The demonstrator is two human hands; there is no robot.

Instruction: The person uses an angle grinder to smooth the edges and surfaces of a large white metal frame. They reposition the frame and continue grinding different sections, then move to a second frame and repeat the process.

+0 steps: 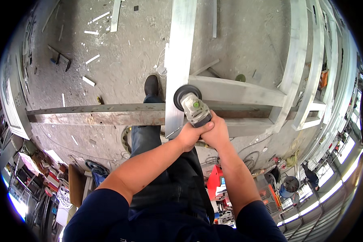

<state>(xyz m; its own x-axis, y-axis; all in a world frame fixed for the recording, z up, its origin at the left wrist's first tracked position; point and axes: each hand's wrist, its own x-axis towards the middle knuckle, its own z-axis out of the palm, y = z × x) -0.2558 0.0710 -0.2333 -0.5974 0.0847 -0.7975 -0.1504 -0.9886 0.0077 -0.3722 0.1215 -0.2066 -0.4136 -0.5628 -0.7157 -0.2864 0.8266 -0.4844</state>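
An angle grinder (192, 106) with a grey body, a green button and a dark round disc points away from me. Both hands hold its rear handle: my left hand (191, 135) wraps it from the left, my right hand (217, 132) from the right, the two touching. The disc (182, 96) rests at the joint where an upright pale metal bar (178, 60) crosses a long rusty horizontal beam (97, 114). My foot in a black shoe (151, 86) stands on the concrete floor just left of the bar.
A welded frame of pale metal bars (298, 72) spreads to the right. Metal offcuts (93, 58) lie scattered on the concrete floor at upper left. A red machine (216, 181) and an orange box (269, 193) stand below, with cluttered shelves (36, 177) at lower left.
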